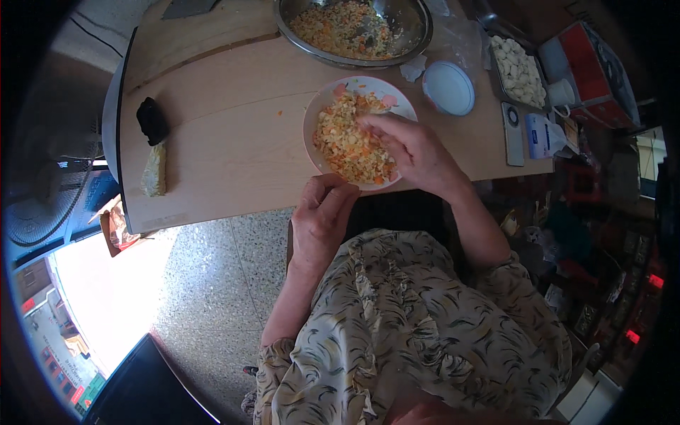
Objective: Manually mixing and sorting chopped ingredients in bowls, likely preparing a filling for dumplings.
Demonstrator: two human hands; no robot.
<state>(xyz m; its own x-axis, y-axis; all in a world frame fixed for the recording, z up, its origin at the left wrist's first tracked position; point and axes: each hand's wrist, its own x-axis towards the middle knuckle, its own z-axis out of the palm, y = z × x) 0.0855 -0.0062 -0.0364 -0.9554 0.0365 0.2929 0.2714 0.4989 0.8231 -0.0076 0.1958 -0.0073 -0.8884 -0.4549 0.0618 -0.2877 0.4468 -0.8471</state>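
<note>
A white plate with a pink rim and pink patterns [309, 145] stands at the table's near edge. It is heaped with a finely chopped orange, yellow and pale food mix [347, 138]. Over the right side of the heap is my right hand [421, 152], its fingers stretched toward the mix and its thumb apart; nothing shows in it. At the plate's near rim my left hand [320, 210] is closed, thumb and fingers pressed together. Whatever its fingertips hold, if anything, is hidden.
Beyond the plate stands a large metal bowl [287, 35] of similar mix. To the right are a small white bowl [448, 88], a tray of white dumpling-like pieces [519, 71], a phone [513, 134] and a tissue pack [544, 136]. A black-topped bag [152, 124] lies at left.
</note>
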